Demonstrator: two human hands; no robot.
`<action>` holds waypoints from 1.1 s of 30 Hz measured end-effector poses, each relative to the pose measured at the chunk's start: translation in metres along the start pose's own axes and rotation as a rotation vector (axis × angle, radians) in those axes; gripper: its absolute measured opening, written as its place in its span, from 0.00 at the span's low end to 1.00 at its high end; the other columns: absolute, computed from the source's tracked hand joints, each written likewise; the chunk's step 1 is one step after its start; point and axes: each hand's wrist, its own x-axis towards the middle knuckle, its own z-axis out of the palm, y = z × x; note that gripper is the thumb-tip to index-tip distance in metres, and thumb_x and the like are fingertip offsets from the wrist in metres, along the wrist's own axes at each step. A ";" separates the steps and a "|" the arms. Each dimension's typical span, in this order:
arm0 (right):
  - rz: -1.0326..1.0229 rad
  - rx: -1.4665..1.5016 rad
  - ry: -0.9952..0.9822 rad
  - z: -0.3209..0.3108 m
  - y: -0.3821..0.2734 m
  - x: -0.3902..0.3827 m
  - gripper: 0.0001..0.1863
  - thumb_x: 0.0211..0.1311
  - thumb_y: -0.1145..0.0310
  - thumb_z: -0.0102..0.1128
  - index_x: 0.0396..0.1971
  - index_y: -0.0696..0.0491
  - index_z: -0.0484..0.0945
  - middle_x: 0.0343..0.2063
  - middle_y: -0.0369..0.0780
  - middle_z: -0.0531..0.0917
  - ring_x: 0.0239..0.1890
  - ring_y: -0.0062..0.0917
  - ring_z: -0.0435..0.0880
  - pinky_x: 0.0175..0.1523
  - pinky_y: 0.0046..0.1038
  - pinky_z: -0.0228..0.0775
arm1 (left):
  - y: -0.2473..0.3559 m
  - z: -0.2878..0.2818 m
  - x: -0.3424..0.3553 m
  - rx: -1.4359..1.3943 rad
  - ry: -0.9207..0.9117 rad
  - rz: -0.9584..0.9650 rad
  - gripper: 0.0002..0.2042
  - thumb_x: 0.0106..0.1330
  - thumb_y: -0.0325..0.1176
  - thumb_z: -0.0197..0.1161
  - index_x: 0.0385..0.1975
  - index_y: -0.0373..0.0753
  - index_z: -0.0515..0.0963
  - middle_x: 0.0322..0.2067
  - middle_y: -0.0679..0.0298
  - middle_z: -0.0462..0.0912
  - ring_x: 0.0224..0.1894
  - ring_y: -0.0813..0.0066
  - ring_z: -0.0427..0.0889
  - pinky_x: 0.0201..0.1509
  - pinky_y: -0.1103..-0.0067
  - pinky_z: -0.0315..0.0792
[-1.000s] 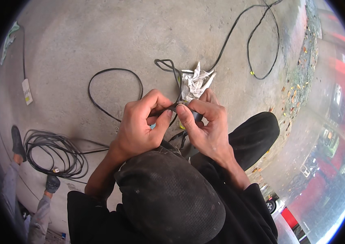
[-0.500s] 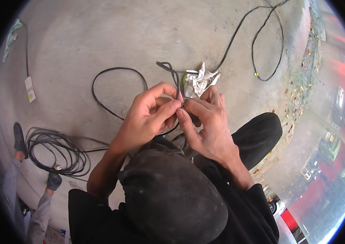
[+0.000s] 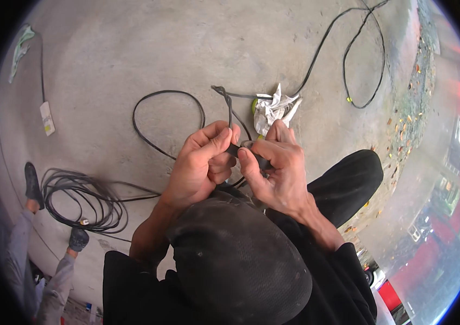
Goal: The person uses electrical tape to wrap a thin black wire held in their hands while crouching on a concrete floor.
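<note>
My left hand (image 3: 200,162) is closed, its thumb and forefinger pinching a black cable (image 3: 230,115) where a short dark strip (image 3: 234,149) crosses it. Close on its right, my right hand (image 3: 276,168) has its thumb and curled fingers on a dark, ring-like roll (image 3: 249,144), apparently tape, partly hidden by the fingers. Just beyond my hands lies a crumpled white cloth (image 3: 273,111) with something green (image 3: 254,106) partly under it. Loops of the cable spread over the concrete around it.
Coiled cable (image 3: 112,211) lies left, near another person's legs (image 3: 21,233). A power strip (image 3: 47,116) and pale green cloth (image 3: 23,46) sit farther left. A clear, curved panel (image 3: 430,249) and scattered leaves line the right side. My dark-clad knee (image 3: 349,184) is right.
My left fingers have shifted on the cable, and the dark strip between my hands shows again. The cable loop beyond them has narrowed and twisted. The whole view has shifted slightly.
</note>
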 end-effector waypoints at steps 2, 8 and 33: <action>0.005 0.018 0.001 0.004 0.000 0.000 0.08 0.54 0.69 0.68 0.21 0.55 0.81 0.12 0.37 0.71 0.27 0.31 0.64 0.38 0.32 0.56 | 0.002 -0.008 -0.005 -0.045 -0.004 -0.032 0.08 0.76 0.37 0.56 0.35 0.43 0.73 0.16 0.82 0.54 0.16 0.93 0.47 0.18 0.86 0.42; 0.011 0.085 0.000 0.004 -0.003 -0.001 0.08 0.54 0.69 0.68 0.20 0.56 0.81 0.13 0.38 0.71 0.27 0.30 0.64 0.38 0.32 0.56 | 0.007 -0.012 -0.008 -0.089 -0.025 -0.035 0.08 0.76 0.38 0.55 0.36 0.42 0.72 0.16 0.82 0.53 0.16 0.93 0.48 0.19 0.86 0.42; -0.038 0.162 0.029 -0.010 0.005 0.000 0.14 0.59 0.66 0.65 0.18 0.55 0.72 0.15 0.35 0.68 0.29 0.29 0.60 0.42 0.31 0.56 | 0.007 0.016 -0.019 0.540 0.132 0.413 0.07 0.73 0.28 0.59 0.37 0.29 0.77 0.23 0.70 0.74 0.24 0.90 0.66 0.28 0.88 0.61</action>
